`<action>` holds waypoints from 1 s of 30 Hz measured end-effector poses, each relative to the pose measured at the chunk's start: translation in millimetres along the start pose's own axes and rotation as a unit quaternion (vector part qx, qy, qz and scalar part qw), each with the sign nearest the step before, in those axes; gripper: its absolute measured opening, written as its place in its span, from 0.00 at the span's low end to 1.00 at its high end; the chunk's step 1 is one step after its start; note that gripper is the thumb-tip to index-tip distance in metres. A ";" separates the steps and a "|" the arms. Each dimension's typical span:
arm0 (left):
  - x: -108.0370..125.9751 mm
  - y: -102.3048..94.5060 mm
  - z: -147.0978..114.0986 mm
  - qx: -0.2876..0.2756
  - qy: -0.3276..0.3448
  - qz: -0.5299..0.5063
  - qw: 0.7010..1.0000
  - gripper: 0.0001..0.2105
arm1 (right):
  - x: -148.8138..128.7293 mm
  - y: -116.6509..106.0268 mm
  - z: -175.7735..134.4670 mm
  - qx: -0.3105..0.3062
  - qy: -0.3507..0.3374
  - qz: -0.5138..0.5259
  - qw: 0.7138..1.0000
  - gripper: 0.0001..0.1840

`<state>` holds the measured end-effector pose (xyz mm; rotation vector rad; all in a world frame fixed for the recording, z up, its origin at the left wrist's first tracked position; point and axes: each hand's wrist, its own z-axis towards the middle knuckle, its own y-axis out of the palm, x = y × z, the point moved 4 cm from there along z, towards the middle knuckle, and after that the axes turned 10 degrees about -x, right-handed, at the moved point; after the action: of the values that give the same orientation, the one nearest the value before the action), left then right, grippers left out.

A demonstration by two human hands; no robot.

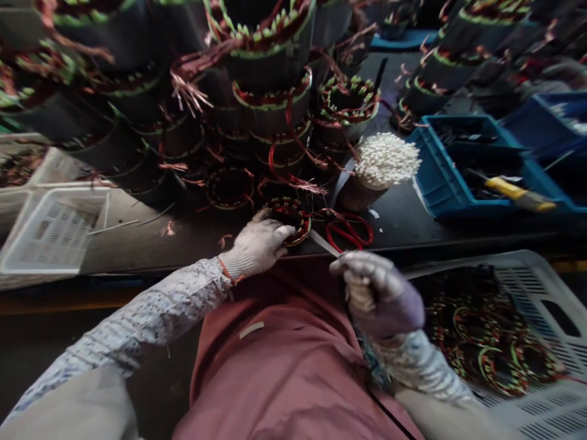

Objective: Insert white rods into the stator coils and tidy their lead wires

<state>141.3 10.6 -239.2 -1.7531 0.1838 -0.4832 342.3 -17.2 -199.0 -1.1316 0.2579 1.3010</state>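
My gloved left hand [261, 241] is closed on the rim of a small motor stator [300, 229] at the bench's front edge, its fingertips reaching into the ring. The stator has red-brown windings and green insulation tips. To the right, my gloved right hand [378, 290], somewhat blurred, is closed in a pinch on the end of a flat white strip [323, 242]. This strip runs from beside the stator to my right fingers. Just behind it lie red-handled scissors [349, 232]. Whether the strip is fastened to the stator cannot be made out.
Tall stacks of stators [275, 98] with loose copper leads crowd the bench. A holder of white sticks [385, 160] and a blue bin [481, 177] with a yellow-handled tool [518, 194] stand right. A white crate [541, 275] of stators is lower right; a white basket [59, 229] sits left.
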 end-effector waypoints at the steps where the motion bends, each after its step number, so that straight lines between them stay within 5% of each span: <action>1: -0.5 0.9 -0.1 0.010 -0.004 -0.002 1.000 0.21 | -3.4 9.9 -18.3 -0.045 -0.036 0.005 0.998 0.11; 5: -3.6 3.0 -3.6 0.041 0.000 0.008 0.999 0.21 | -7.1 35.6 -65.8 -0.132 -0.102 0.020 0.986 0.20; 10: -6.6 3.7 -2.2 0.039 -0.015 0.000 0.999 0.22 | 2.6 46.0 -81.4 -0.121 -0.066 0.040 0.990 0.21; 17: -5.3 0.6 -1.8 0.037 -0.038 -0.033 0.998 0.26 | 29.7 75.7 -44.2 -0.052 -0.045 0.081 0.994 0.14; 22: -8.5 8.1 -12.6 0.145 -0.112 -0.203 0.962 0.28 | 47.0 89.8 -12.5 -0.001 0.045 0.158 0.986 0.08; 30: -4.0 6.2 -9.3 0.231 -0.002 -0.234 0.944 0.07 | 29.9 68.5 -6.8 0.008 0.078 0.106 0.991 0.02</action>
<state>134.7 2.3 -244.5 -1.3242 -0.3395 -0.7956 296.7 -13.8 -258.5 -1.2187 0.5154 1.3953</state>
